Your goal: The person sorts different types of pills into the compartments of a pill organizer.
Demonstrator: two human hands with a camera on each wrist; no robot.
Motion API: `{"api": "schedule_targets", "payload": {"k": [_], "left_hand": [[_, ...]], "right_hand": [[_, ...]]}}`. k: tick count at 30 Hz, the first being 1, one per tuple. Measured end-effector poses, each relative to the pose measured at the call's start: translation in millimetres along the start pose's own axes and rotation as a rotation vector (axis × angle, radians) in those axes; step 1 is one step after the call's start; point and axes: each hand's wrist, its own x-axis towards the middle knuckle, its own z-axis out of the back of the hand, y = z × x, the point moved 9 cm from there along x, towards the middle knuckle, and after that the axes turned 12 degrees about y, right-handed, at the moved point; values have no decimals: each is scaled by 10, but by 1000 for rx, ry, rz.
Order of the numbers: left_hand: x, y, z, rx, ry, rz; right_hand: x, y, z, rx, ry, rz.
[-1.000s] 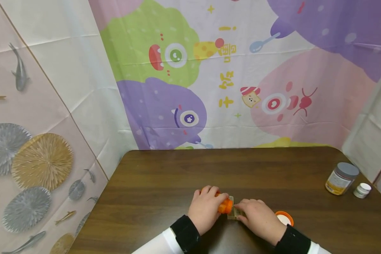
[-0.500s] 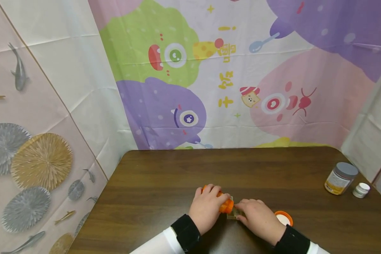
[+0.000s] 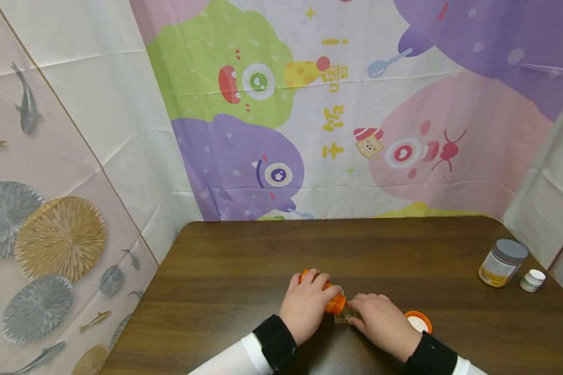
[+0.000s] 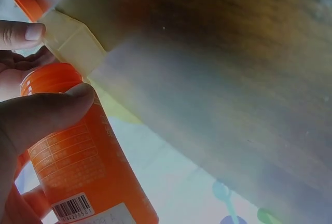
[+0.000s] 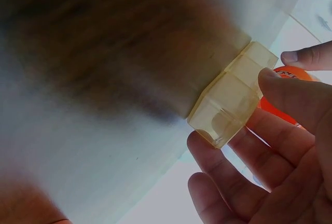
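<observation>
My left hand (image 3: 305,310) grips an orange bottle (image 4: 111,167) with a printed label and a barcode. The uncapped bottle is tilted, its mouth pointing at a small pill box (image 5: 228,97). Clear yellowish plastic forms this box, which is split into compartments. Thumb and fingers of my right hand (image 3: 387,325) hold the box from the right side, low over the table. In the right wrist view a roundish piece shows through the box's near end. Just right of that hand lies an orange-rimmed cap (image 3: 418,322), its white inside facing up.
A wide jar (image 3: 503,263) with a grey lid and a small white bottle (image 3: 533,280) stand at the right edge of the brown wooden table (image 3: 244,250). A patterned cloth (image 3: 338,187) hangs behind the table.
My left hand has tipped the bottle slightly more steeply, its mouth still at the pill box. The right hand keeps its hold on the box almost unmoved.
</observation>
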Motion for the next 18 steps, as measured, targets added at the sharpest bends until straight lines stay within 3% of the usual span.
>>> {"api": "schedule_targets", "payload": {"k": [18], "left_hand": [[14,-31,18,19,20,-33]], "right_hand": [[5,5,-3,7,11,10]]}}
